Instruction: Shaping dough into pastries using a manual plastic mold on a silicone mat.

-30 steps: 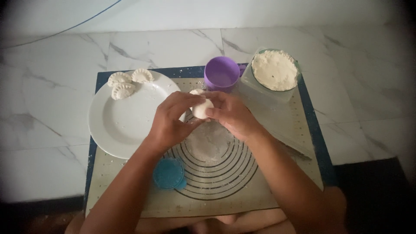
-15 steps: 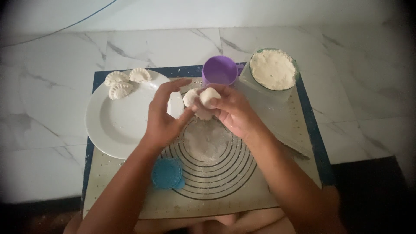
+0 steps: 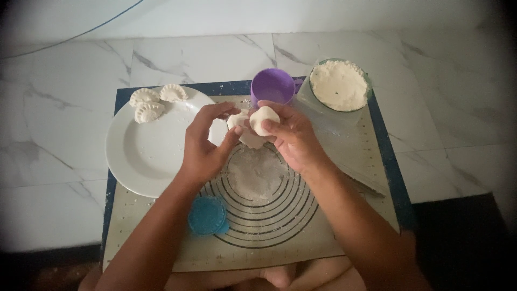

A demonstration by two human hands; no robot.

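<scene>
On the marble tabletop (image 3: 70, 156), both hands have risen slightly toward frame centre: left hand (image 3: 203, 146) and right hand (image 3: 293, 137) stay pinched on the pale dough piece (image 3: 253, 126).

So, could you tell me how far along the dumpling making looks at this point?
Three shaped dumplings already sit on the white plate. In hand: the left hand and right hand hold a piece of dough above the floured mat. The bowl looks full of a pale mix, so much seems left.
</scene>
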